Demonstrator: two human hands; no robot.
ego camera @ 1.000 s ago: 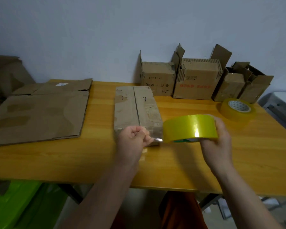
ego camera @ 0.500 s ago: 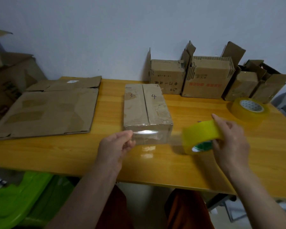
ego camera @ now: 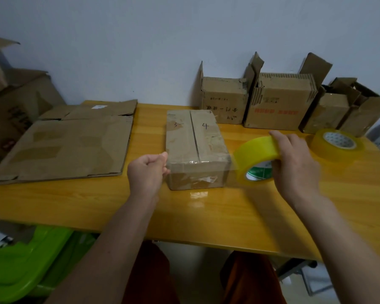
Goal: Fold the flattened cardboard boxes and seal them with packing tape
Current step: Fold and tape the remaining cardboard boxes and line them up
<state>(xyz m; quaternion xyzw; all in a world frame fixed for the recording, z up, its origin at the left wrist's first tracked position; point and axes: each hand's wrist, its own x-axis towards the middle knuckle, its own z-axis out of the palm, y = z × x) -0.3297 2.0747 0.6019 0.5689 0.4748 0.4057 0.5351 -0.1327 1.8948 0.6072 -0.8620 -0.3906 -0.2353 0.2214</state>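
A folded cardboard box [ego camera: 193,145] with "4" written on its top lies in the middle of the wooden table [ego camera: 206,211]. My left hand [ego camera: 147,172] pinches the free end of clear tape at the box's near left corner. My right hand [ego camera: 294,165] grips a yellow tape roll [ego camera: 253,159] just right of the box. A strip of clear tape [ego camera: 200,172] stretches between the hands across the box's near face. A stack of flattened boxes [ego camera: 68,143] lies on the left of the table.
Several opened cardboard boxes [ego camera: 279,102] stand along the wall at the back right. A second tape roll [ego camera: 338,143] lies flat at the right. More cartons [ego camera: 11,102] stand off the left edge, and a green plastic bin [ego camera: 24,264] sits below the table.
The hands have drawn apart, pulling out a longer strip of tape. They now hold it against the box's near face, the left hand at the left corner and the roll at the right.
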